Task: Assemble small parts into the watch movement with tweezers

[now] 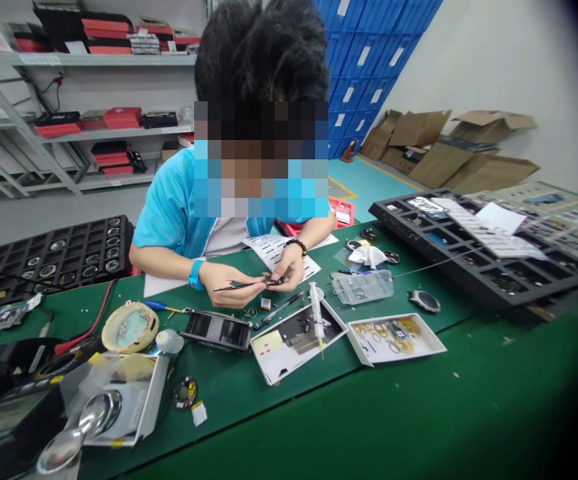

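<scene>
Neither my left hand nor my right hand is in view. Across the green table (239, 417), a co-worker in a blue top bends over the work. One of the co-worker's hands (229, 280) holds dark tweezers (233, 287); the other hand (293, 267) grips a small dark part (277, 281) whose kind I cannot make out. In front of these hands lie a black holder (217, 330) and a white box tray (279, 365) with small parts in it. A syringe (317, 317) rests across that tray.
A second white tray (431, 348) holds yellow rings. Near it are a clear plastic box (366, 288) and a round watch case (425, 301). A round circuit board (185, 393), a cream dish (153, 320) and black compartment trays (363, 230) also occupy the table. Shelves stand behind.
</scene>
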Demonstrator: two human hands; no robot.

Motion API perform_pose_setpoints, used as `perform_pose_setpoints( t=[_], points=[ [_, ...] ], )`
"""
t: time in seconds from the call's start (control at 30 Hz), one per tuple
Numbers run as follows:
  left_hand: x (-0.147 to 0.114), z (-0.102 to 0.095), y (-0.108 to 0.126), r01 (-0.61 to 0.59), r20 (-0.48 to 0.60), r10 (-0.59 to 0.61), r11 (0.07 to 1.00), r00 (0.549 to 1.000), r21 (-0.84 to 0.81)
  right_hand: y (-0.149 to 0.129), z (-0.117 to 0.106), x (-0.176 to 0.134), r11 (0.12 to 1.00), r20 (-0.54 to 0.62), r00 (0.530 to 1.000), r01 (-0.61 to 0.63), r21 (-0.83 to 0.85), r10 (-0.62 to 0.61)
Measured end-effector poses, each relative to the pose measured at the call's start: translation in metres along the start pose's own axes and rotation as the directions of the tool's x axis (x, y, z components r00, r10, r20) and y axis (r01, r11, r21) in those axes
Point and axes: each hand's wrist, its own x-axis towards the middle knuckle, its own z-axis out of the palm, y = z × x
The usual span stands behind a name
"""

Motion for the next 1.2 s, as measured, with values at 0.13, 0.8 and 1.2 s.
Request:
perform_pose_setpoints(
  t=[0.13, 0.8, 1.2],
  points=[
    [-0.001, -0.001, 0.004, -0.012, 0.042, 0.011, 1.000, 0.999, 0.026, 0.005, 0.000, 0.001, 0.995, -0.017, 0.995, 0.096, -0.035, -0.097],
    [0.002, -0.012, -0.005, 0.023, 0.162, -0.030, 0.999, 0.986, 0.043, 0.005, -0.004, 0.001, 0.997, 0.067, 0.996, 0.056, -0.060, -0.052],
    [0.002, -0.013, -0.005, 0.119, 0.146, -0.107, 0.990, 0.983, -0.072, 0.015, 0.001, 0.002, 0.988, -0.002, 0.989, 0.147, -0.042, -0.147]
  ],
)
